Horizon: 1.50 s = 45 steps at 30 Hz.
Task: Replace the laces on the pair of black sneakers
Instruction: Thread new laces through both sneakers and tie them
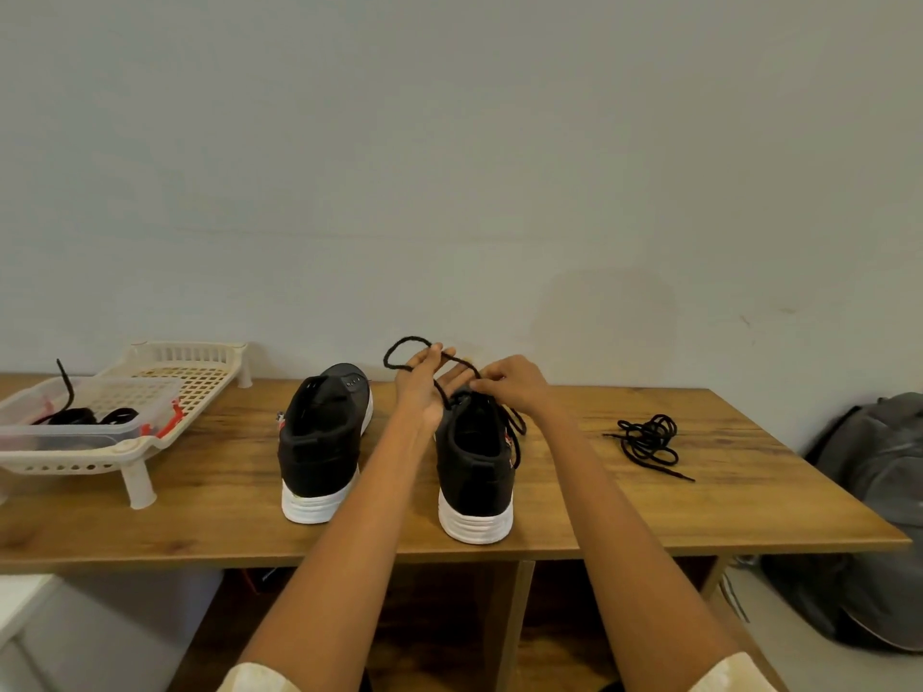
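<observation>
Two black sneakers with white soles stand heels toward me on the wooden table (649,511). The left sneaker (322,442) has bare eyelets. Both hands work over the right sneaker (474,467). A black lace (399,349) runs from its eyelets and loops over my left hand (429,387), whose fingers hold the loop up. My right hand (509,384) pinches the lace near the sneaker's tongue. Further lace strands hang down the shoe's right side. A loose coiled black lace (649,442) lies on the table to the right.
A cream plastic rack (140,442) stands at the table's left, carrying a clear container (80,432) with black laces inside. A grey backpack (879,516) sits on the floor at the right. The wall is just behind the table.
</observation>
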Motion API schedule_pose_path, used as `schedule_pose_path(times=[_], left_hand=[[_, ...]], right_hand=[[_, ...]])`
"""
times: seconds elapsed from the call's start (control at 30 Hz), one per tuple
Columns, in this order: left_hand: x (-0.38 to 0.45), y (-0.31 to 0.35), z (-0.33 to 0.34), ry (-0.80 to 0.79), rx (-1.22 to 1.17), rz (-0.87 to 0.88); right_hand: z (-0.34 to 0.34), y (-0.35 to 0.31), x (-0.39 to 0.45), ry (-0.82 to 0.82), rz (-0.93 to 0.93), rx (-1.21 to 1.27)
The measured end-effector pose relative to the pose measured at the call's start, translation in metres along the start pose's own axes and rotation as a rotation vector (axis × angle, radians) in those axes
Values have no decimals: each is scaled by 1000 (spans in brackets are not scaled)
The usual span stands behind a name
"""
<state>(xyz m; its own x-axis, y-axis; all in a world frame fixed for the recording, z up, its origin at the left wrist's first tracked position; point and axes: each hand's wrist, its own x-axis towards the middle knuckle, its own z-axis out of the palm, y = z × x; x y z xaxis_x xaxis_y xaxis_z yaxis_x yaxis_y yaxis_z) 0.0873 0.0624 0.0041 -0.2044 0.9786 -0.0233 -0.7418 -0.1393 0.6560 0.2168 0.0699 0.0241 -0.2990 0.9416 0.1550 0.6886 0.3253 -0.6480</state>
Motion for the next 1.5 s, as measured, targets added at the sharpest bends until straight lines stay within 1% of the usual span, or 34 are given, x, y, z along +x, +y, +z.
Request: schedule_pose_path(times=[0.07, 0.1, 0.2, 0.23, 0.27, 0.3, 0.37, 0.43, 0.53, 0.6, 0.63, 0.73, 0.77, 0.8, 0.83, 0.87, 0.97, 1.0, 1.03, 1.1, 1.2, 1.3, 1.37, 1.47, 1.5], left_hand=[[0, 3, -1, -70, 144, 36], [0, 6, -2, -129, 291, 57], [-2, 11, -17, -323, 908, 109], [-1, 10, -24, -381, 1056, 93], [-2, 10, -28, -417, 1143, 69], [-1, 10, -31, -427, 1177, 54], [-1, 10, -31, -416, 1154, 64], [-4, 11, -26, -392, 1109, 80], [-7, 9, -20, -369, 1107, 107], [-5, 6, -21, -348, 1051, 66], [-3, 6, -22, -315, 943, 21], [3, 13, -24, -203, 343, -146], [4, 16, -23, -148, 217, -182], [6, 17, -23, -95, 184, -205], [7, 17, -23, -46, 283, -202], [9, 16, -23, 6, 468, -169], [11, 15, -26, 180, 1054, 13], [10, 16, -26, 196, 1225, 67], [6, 18, -24, 176, 1395, 97], [-1, 20, -20, 121, 1666, 100], [-5, 21, -17, 79, 1914, 40], [-6, 28, -10, 48, 2145, -51], [-8, 36, -1, 80, 2238, -10], [-14, 41, 16, 153, 2349, 145], [-13, 39, 19, 169, 2353, 200]], right_hand=[[2, 2, 4, 48, -8, -34], [3, 3, 6, 61, -24, -67], [6, 1, 8, 138, -62, -128], [7, 0, 7, 188, -69, -120], [7, -1, 7, 244, -71, -90], [6, -4, 6, 308, -78, -48], [1, -14, 7, 415, -124, 89], [-1, -27, 8, 461, -172, 158], [9, -35, 9, 442, -175, 182], [11, -31, 10, 395, -110, 245], [9, -26, 11, 338, -65, 230], [-1, -11, 12, 26, 99, 55], [-3, -7, 12, -40, 133, 21], [-4, -4, 10, -69, 145, 13], [-5, -3, 9, -74, 142, 12], [-6, -3, 8, -75, 132, 10], [-6, -6, 8, -114, 135, -17], [-5, -7, 8, -144, 143, -40], [-4, -6, 8, -172, 153, -65], [0, -4, 10, -191, 169, -83], [0, 3, 11, -125, 205, 24], [-3, 13, 9, -69, 267, 254], [-4, 16, 5, -65, 288, 365], [-5, 17, 2, -78, 286, 447], [-6, 18, 2, -80, 287, 467]])
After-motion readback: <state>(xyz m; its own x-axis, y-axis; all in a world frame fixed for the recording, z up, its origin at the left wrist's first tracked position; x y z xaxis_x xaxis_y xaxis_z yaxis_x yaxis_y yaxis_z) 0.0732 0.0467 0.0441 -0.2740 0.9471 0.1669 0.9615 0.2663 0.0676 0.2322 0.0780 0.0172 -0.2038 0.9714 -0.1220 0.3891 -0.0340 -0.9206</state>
